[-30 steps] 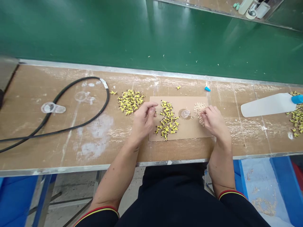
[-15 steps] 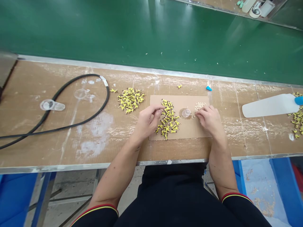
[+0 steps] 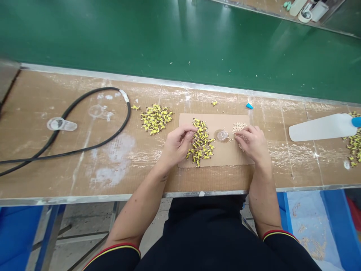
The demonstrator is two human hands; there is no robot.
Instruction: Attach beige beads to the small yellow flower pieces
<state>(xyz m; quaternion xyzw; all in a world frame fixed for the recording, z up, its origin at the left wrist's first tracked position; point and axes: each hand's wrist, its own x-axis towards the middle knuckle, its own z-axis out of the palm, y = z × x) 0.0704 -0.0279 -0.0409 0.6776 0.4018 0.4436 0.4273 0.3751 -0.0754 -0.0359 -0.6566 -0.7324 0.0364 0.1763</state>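
Observation:
My left hand point(image 3: 177, 145) is at the left edge of a cardboard sheet point(image 3: 222, 160), thumb and forefinger closed together; anything between them is too small to make out. Beside its fingertips lies a pile of small yellow figures point(image 3: 201, 141) with dark and pale ends. My right hand point(image 3: 254, 143) has its fingers bent in a pinch at a heap of tiny pale pieces point(image 3: 239, 127); what the tips hold is hidden. Between the two hands sits a small clear cup point(image 3: 222, 135), apart from both.
Another pile of yellow figures point(image 3: 156, 119) lies left of the sheet. A black cable point(image 3: 84, 150) loops at the left, under a clear plastic scoop-shaped piece point(image 3: 62, 124). To the right lie a white bottle point(image 3: 321, 127) and a blue cap point(image 3: 249, 106). Green surface point(image 3: 141, 41) spans beyond.
My right hand has shifted slightly right over the pale pieces, uncovering more of them near its fingertips. My left hand stays almost where it was, still pinched.

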